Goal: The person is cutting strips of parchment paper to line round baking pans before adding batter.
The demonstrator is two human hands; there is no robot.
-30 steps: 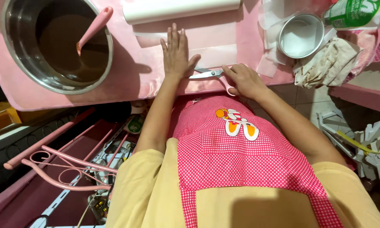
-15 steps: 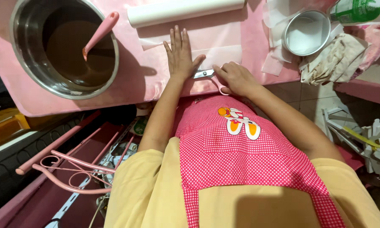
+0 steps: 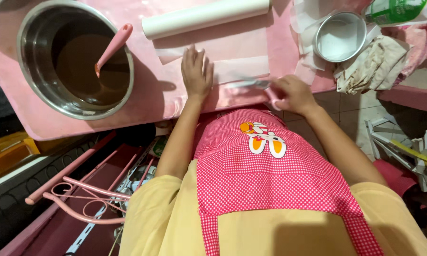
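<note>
1. My left hand (image 3: 197, 76) lies flat, fingers (image 3: 194, 57) spread, pressing the baking paper sheet (image 3: 232, 57) onto the pink worktop (image 3: 152, 102).
2. My right hand (image 3: 291, 92) is curled around pink-handled scissors (image 3: 256, 84), blades pointing to 9 o'clock at the sheet's near edge.
3. The paper roll (image 3: 204, 16) lies at 12 o'clock.
4. At 10 o'clock stands a steel bowl (image 3: 38, 85) of brown batter with a pink spatula (image 3: 113, 47).
5. A round cake tin (image 3: 339, 37) sits at 2 o'clock.

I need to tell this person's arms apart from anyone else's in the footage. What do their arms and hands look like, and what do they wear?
Both forearms are bare, as are the left hand and right hand: no gloves, and no rings, watch or bracelets that I can make out. Short pale yellow sleeves end near the elbows. Between the arms hangs a red-and-white checked apron with a cartoon patch.
</note>
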